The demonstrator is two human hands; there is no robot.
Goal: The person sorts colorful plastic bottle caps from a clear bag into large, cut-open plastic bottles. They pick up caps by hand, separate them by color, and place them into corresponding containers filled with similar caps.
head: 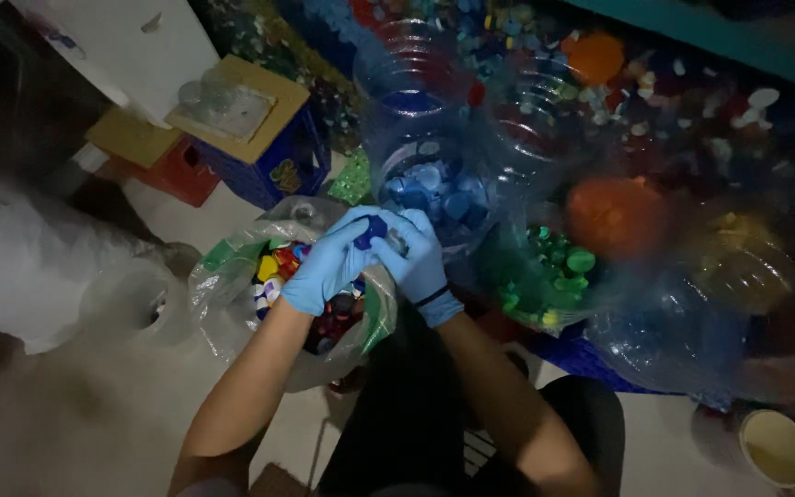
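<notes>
Where both gloved hands meet: dark blue cap w/ bottle neck

pale blue gloves – dark blue cap, blue caps in jar, green caps beside.

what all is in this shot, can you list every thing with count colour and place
blue cap: one, dark blue, pinched between both hands
plastic bag: one, clear, mixed-colour caps inside, under the left hand
jar of blue caps: one, clear, beyond the hands
jar of green caps: one, clear, right of the hands
jar of orange caps: one, clear, farther right
crates: two, blue and red, upper left
cup: one, pale yellow, bottom right
left hand: blue glove
right hand: blue glove, black wristband
</notes>
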